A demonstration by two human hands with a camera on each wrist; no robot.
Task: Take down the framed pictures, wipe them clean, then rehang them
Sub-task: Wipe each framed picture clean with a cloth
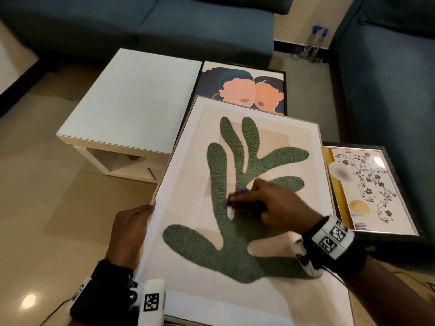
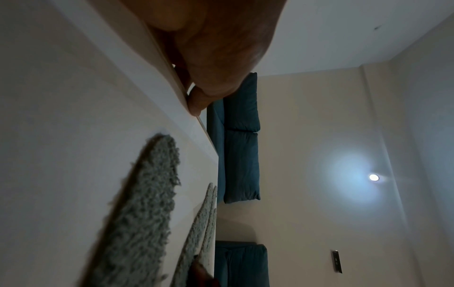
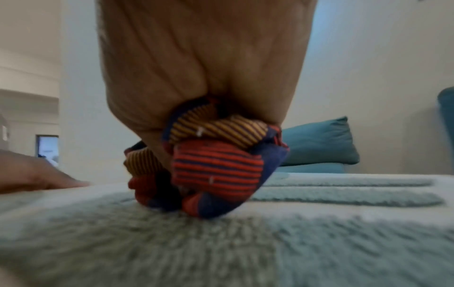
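Observation:
A large pale-framed picture (image 1: 188, 142) with a green tufted plant shape (image 1: 221, 165) lies tilted in front of me. My left hand (image 1: 131, 229) grips its left edge, thumb on the front rim (image 2: 196, 101). My right hand (image 1: 270, 203) holds a bunched striped red, blue and yellow cloth (image 3: 216, 167) and presses it on the green shape near the picture's middle. A black-framed picture of two faces (image 1: 244, 88) lies beyond it. A third framed picture with black floral scrollwork (image 1: 367, 184) lies to the right.
A white low table (image 1: 131, 102) stands at the left on the glossy tiled floor (image 1: 42, 184). Blue sofas (image 1: 164, 22) run along the back and the right side. Spray bottles with blue tops (image 1: 313, 43) stand by the far wall.

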